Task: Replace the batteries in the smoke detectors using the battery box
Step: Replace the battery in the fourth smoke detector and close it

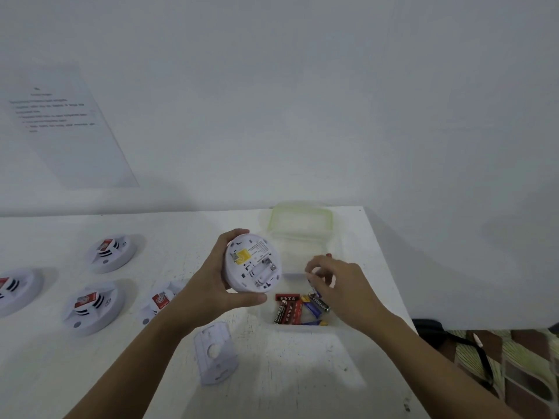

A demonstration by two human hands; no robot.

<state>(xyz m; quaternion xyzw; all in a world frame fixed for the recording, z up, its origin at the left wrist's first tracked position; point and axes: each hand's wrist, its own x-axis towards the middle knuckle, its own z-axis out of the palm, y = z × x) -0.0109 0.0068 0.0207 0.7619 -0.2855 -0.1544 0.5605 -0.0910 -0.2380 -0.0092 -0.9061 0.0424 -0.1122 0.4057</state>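
My left hand grips a round white smoke detector, held upright with its back facing me; the battery bay looks empty. My right hand hovers over the clear battery box, fingers curled and pinching something small that I cannot make out. Several red, black and blue batteries lie in the box's near end. A white mounting plate lies on the table below my left hand.
Several more white smoke detectors sit face up on the white table to the left. The box's green-rimmed lid lies behind the box. The table's right edge runs close by; a printed sheet hangs on the wall.
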